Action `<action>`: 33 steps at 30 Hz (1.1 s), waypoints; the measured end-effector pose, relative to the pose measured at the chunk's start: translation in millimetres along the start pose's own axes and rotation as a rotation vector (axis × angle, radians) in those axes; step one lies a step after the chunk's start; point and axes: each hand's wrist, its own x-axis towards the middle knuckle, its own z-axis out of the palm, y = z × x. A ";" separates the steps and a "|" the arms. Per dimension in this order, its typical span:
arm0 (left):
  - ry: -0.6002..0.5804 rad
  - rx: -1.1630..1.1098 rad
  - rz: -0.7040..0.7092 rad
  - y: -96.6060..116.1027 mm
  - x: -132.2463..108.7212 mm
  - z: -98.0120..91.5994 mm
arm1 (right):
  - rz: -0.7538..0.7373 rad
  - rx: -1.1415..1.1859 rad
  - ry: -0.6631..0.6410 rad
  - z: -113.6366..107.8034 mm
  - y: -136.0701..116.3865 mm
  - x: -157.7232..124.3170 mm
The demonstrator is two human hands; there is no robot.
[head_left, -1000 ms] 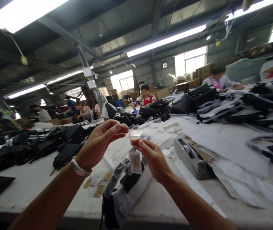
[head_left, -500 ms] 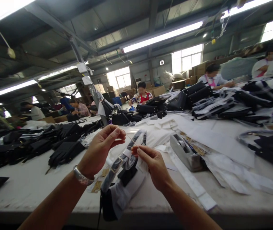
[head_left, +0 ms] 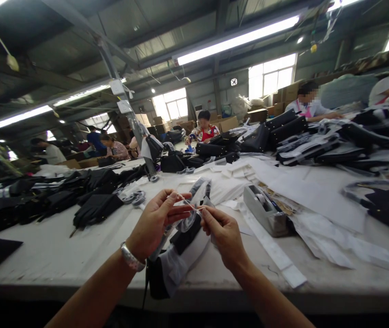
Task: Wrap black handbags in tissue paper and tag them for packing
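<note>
A thin pale string [head_left: 188, 202] runs between my two hands above the table. My left hand [head_left: 156, 219] pinches it between thumb and forefinger, the other fingers stretched out beneath. My right hand [head_left: 222, 231] is closed on the string's other end, fingertips close to the left ones. Below and behind them lies a black bag [head_left: 160, 275] at the table's front edge, partly wrapped in white paper [head_left: 180, 264]. Its plastic-wrapped handle [head_left: 197, 184] rises behind my hands, which hide part of it.
A grey tape dispenser [head_left: 266, 214] stands right of my hands beside a long white strip [head_left: 276, 250] and paper sheets. Black bags [head_left: 97, 209] are piled on the left, with more wrapped bags [head_left: 310, 141] at back right. A metal post [head_left: 136, 132] rises beyond. Several people work farther back.
My hands have come closer together, shortening the string's span between them. My left hand's lower fingers have stretched out towards the right hand. The view has shifted slightly.
</note>
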 end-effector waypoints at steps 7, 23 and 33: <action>0.166 0.265 0.161 -11.4 -0.9 -51.5 | 0.036 -0.344 -0.152 -9.1 21.9 -16.4; -0.352 0.362 -0.329 -79.5 7.1 -96.8 | -0.031 -0.514 -0.185 41.6 75.0 -22.1; -0.149 0.200 -0.338 -98.6 1.6 -106.7 | -0.024 -0.560 -0.129 36.0 74.3 -19.4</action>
